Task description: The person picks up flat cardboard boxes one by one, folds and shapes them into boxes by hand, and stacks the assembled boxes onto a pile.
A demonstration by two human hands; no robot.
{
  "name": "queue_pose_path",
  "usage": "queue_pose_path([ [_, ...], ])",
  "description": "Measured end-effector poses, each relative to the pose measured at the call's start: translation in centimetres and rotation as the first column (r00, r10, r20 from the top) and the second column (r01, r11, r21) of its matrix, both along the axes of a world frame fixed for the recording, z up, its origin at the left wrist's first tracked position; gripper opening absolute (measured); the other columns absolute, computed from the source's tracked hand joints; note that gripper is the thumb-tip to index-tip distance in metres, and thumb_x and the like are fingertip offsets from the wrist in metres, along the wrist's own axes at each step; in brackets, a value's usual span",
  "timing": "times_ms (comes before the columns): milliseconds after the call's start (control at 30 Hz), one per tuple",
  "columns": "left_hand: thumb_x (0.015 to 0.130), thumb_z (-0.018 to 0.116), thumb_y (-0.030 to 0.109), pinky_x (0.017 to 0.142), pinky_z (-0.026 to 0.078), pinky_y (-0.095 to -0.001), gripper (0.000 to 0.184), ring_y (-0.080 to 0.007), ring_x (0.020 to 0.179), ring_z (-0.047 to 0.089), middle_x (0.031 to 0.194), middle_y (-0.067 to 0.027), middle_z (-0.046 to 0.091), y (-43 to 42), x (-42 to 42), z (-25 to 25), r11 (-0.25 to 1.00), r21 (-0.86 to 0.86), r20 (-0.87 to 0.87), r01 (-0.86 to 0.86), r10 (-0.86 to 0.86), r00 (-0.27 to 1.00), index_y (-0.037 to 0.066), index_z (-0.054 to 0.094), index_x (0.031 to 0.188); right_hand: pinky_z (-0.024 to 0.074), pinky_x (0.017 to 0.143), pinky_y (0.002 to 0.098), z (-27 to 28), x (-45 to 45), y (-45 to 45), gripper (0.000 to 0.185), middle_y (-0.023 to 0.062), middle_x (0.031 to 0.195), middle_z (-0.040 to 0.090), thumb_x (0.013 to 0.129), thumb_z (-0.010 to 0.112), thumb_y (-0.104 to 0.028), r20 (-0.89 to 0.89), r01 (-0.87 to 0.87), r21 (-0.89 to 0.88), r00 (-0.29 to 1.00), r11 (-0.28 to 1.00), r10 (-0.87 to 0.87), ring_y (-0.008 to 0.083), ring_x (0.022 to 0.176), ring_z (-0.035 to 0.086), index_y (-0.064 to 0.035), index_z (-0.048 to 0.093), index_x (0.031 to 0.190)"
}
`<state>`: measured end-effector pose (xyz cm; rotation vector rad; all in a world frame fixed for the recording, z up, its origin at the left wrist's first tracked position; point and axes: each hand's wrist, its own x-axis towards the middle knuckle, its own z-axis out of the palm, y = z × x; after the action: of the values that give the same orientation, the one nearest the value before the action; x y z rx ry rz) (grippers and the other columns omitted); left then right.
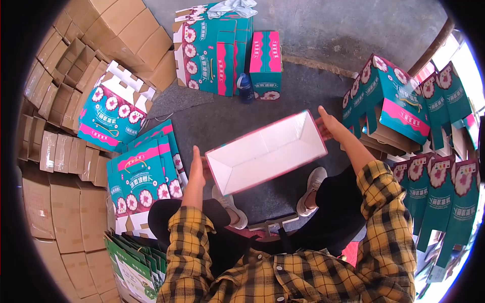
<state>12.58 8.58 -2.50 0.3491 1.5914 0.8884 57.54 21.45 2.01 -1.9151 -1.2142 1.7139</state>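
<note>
Between my two hands is a cardboard gift box (268, 151), held tilted above the floor in front of my knees. Its white inside faces me, with fold lines at both ends, and a thin pink edge shows around it. My left hand (197, 170) presses against the left end, thumb pointing up and fingers partly hidden behind the box. At the right end, my right hand (330, 125) holds the other short side with its fingers along the panel. A stack of flat teal and pink cartons (146, 177) lies close to my left forearm.
Brown cartons (65, 212) are piled along the left. Teal packages (214, 55) and a finished-looking box (265, 60) stand by the back wall, with a blue bottle (245, 88) beside them. More teal cartons (399, 106) lie at right. Green printed bags (134, 267) are lower left.
</note>
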Motion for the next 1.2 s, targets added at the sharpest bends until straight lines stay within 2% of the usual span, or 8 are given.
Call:
queue_pose_path([
  [267,0.090,0.041,0.054,0.093,0.047,-0.0410,0.062,-0.0262,0.105,0.061,0.118,-0.0129,0.063,-1.2,3.2,-0.2,0.966,-0.067,0.430,0.251,-0.199,0.881,0.005,0.054,0.127,0.0468,0.087,0.0498,0.3,1.2,-1.3,0.071,0.0171,0.112,0.061,0.089,0.037,-0.062,-0.096,-0.087,-0.185,0.993,0.979,0.070,0.0294,0.102,0.059,-0.0014,0.056,0.120],
  [533,0.090,0.047,0.042,0.096,0.041,-0.0358,0.054,-0.0231,0.112,0.054,0.116,-0.0106,0.060,-2.2,3.5,4.6,0.779,0.615,0.303,-0.123,-0.090,0.949,-0.002,0.052,0.120,0.0389,0.099,0.0384,8.0,0.5,-3.5,0.056,0.0083,0.122,0.058,0.083,0.054,-0.038,-0.481,-0.050,0.465,0.824,0.884,0.300,0.0229,0.109,0.057,-0.0042,0.049,0.128],
  [733,0.086,0.046,0.065,0.084,0.045,-0.0304,0.065,-0.0187,0.104,0.054,0.118,-0.0054,0.055,-1.6,3.9,4.9,0.863,0.390,0.309,-0.322,0.207,0.928,0.010,0.050,0.122,0.0385,0.098,0.0431,5.8,1.6,-2.6,0.075,0.0108,0.124,0.056,0.090,0.037,-0.066,-0.408,0.009,0.211,0.910,0.977,0.080,0.0247,0.110,0.054,-0.0041,0.048,0.129],
  [867,0.098,0.042,0.043,0.077,0.051,-0.0319,0.049,-0.0184,0.099,0.060,0.120,-0.0062,0.056,-3.2,3.1,-2.9,0.838,0.539,0.143,-0.081,0.004,0.990,0.009,0.044,0.133,0.0371,0.102,0.0395,3.6,-0.1,-4.5,0.086,0.0151,0.128,0.053,0.086,0.036,-0.074,-0.362,0.044,0.339,0.928,0.940,0.087,0.0266,0.116,0.051,-0.0025,0.045,0.133],
  [900,0.099,0.042,0.033,0.082,0.052,-0.0318,0.041,-0.0184,0.097,0.061,0.117,-0.0068,0.057,-3.7,2.9,-3.4,0.810,0.578,0.269,-0.102,-0.071,0.961,0.008,0.045,0.132,0.0356,0.104,0.0385,2.3,-0.3,-3.9,0.089,0.0181,0.132,0.049,0.085,0.037,-0.075,-0.389,-0.004,0.120,0.920,0.993,0.051,0.0272,0.120,0.049,-0.0027,0.041,0.137],
  [933,0.099,0.042,0.033,0.082,0.052,-0.0318,0.041,-0.0184,0.097,0.061,0.117,-0.0068,0.057,-3.7,2.6,-3.7,0.813,0.575,0.272,-0.095,-0.081,0.959,0.008,0.045,0.132,0.0341,0.106,0.0375,1.3,0.1,-3.6,0.093,0.0211,0.135,0.045,0.084,0.037,-0.076,-0.407,-0.052,-0.105,0.913,0.993,0.005,0.0278,0.123,0.046,-0.0030,0.036,0.141],
  [1133,0.098,0.043,0.036,0.089,0.050,-0.0337,0.045,-0.0195,0.107,0.058,0.119,-0.0091,0.057,-2.6,3.5,-2.5,0.930,0.349,0.431,-0.115,-0.050,0.901,0.006,0.046,0.131,0.0400,0.099,0.0412,-1.4,-0.2,-3.9,0.089,0.0231,0.131,0.047,0.085,0.038,-0.074,-0.161,0.035,-0.048,0.986,0.998,-0.042,0.0290,0.119,0.048,0.0003,0.048,0.131],
  [1200,0.093,0.055,0.035,0.085,0.051,-0.0364,0.047,-0.0264,0.104,0.061,0.116,-0.0141,0.060,-1.3,2.8,-5.5,0.943,0.316,0.226,-0.105,0.033,0.974,0.002,0.051,0.126,0.0355,0.104,0.0442,-2.6,0.8,-3.1,0.088,0.0272,0.134,0.045,0.086,0.044,-0.068,-0.020,-0.248,-0.084,0.969,0.965,0.247,0.0374,0.127,0.041,0.0045,0.040,0.137],
])
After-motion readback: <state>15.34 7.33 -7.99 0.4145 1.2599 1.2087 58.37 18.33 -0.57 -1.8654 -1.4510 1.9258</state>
